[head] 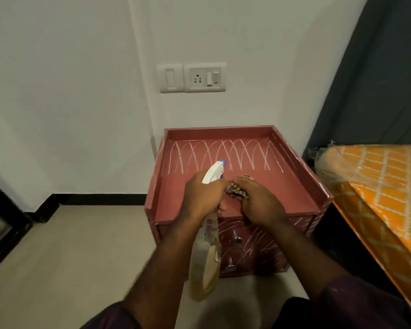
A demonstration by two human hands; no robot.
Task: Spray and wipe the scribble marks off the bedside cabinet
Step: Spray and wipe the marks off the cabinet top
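View from a head cam, looking down at a person's two bare hands over a low red bedside cabinet (218, 131) that stood against a white wall (57, 91), approx. centre of the scene. Its top was tray-like, w/ a raised rim (301, 162) on the left, right and far sides. White scribble marks (223, 155) looped in a zigzag across the far half of the top, and more streaked the drawer fronts (259, 238) around two metal knobs (235, 239).

The left hand (203, 198) hung over the near-left part of the top, its grip wrapped tight round the neck of a spray bottle (204, 264). The white head and blue nozzle pointed away toward the far marks – probably lined up to wet them – while the pale yellowish body hung down in front of the drawers. Whether the trigger was squeezed could not be told; those fingers were hidden.

Just to its right, the right hand (259, 203) was clamped on a bunched brown-and-white patterned cloth (239, 192) above the near-middle of the top, likely kept ready for wiping after the spray. Cloth touching the surface or not: unclear.

The marks looked untouched, so the job seemed barely begun.

A bed (384, 186) w/ an orange patterned cover sat at right; a switch plate (192, 78) was on the wall above; beige floor (81, 245) at left.
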